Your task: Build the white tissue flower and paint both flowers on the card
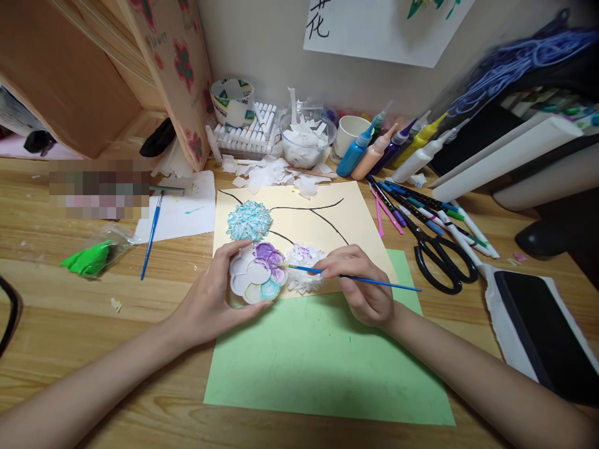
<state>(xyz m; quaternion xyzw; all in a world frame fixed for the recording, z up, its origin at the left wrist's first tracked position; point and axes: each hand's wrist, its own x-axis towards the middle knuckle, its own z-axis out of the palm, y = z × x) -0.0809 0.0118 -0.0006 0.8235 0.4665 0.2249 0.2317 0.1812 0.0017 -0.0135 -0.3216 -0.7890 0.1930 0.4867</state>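
Note:
My left hand (218,296) grips the rim of a white flower-shaped paint palette (240,280) with purple, teal and pale yellow paint in its wells. Between the fingers of my right hand (359,284) is a thin blue paintbrush (381,282), its tip at the purple side of the palette. Just right of the palette lies a white paper flower (306,284) with purple dabs on top. A blue-tinted paper flower (249,220) sits farther up on the cream sheet (299,194), which has black branch lines. Under it lies a green sheet (322,368).
Black scissors (442,255) and several pens (421,209) lie to the right, near a phone (547,330). Paint bottles (358,153), a bowl of torn paper (306,140) and markers (253,131) line the back. Another blue brush (151,240) and a green lump in plastic (91,259) lie left.

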